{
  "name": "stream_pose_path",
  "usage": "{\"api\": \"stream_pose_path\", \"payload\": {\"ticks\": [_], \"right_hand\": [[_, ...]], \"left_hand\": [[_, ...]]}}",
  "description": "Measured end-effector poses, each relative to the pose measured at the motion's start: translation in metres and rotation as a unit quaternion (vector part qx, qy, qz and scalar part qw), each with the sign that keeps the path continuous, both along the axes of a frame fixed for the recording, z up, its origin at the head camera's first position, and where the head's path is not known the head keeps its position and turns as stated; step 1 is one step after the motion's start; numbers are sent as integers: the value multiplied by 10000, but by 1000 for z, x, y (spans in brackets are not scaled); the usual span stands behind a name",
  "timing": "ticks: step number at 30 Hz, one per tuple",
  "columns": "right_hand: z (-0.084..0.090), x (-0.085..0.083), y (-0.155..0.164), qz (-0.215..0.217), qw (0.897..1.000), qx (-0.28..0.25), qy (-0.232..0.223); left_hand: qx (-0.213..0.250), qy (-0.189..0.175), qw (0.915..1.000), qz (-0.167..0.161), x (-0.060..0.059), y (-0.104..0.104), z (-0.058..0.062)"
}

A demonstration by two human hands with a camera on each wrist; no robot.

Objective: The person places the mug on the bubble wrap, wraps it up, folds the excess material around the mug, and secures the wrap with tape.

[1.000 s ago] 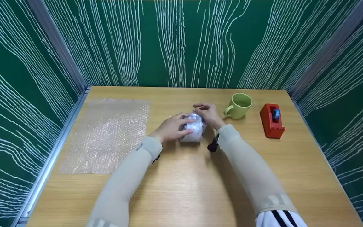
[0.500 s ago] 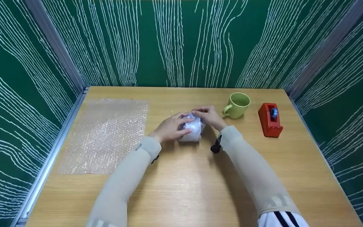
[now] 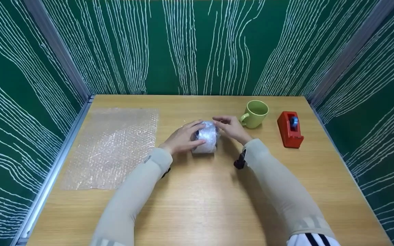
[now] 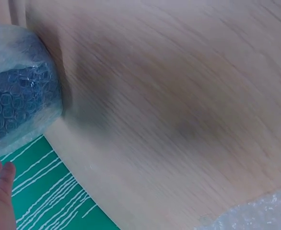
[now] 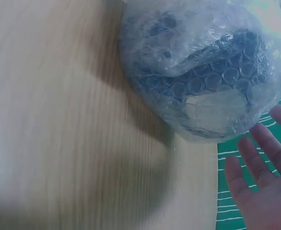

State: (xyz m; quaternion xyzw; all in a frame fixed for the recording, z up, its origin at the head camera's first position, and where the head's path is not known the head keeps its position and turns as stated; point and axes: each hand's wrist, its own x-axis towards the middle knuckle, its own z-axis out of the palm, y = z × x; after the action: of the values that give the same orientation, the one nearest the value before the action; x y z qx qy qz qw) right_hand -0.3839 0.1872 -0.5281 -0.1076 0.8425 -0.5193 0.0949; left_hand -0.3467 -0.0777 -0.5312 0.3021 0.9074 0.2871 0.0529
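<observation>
A bubble-wrapped bundle [image 3: 206, 140] sits on the wooden table [image 3: 200, 198] between the left hand [image 3: 182, 138], at its nine o'clock, and the right hand [image 3: 232, 128], at its three o'clock. A mug [image 3: 255, 113] stands at the bundle's two o'clock, a tape dispenser [image 3: 289, 129] farther out at three o'clock. A bubble wrap sheet [image 3: 112, 147] lies flat at nine o'clock.

Packing booth: green partition walls [image 3: 197, 48], wooden desk [image 3: 200, 191], tape dispenser [image 3: 288, 129].
</observation>
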Motion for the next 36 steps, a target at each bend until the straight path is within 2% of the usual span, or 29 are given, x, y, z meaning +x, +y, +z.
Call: {"api": "stream_pose_path", "payload": {"ticks": [8,15,20,24,29,32,36], "right_hand": [[-2,13,2,277,9995,54,145],[-2,23,1,463,9985,137,243],[-7,31,1,565,9971,328,387],[-10,40,0,654,9955,495,470],[-17,48,-5,610,9881,1109,871],[-21,51,-9,521,9834,1335,1113],[-24,51,-13,408,9812,1332,1339]], "left_hand": [[165,178,9997,42,3,1,-1],[400,99,9990,153,5,-2,0],[680,101,9971,313,7,-8,-6],[748,-229,9953,578,11,-12,-14],[687,-811,9905,871,18,-10,-25],[851,-856,9892,829,19,-6,-31],[1154,-757,9877,740,16,2,-33]]}}
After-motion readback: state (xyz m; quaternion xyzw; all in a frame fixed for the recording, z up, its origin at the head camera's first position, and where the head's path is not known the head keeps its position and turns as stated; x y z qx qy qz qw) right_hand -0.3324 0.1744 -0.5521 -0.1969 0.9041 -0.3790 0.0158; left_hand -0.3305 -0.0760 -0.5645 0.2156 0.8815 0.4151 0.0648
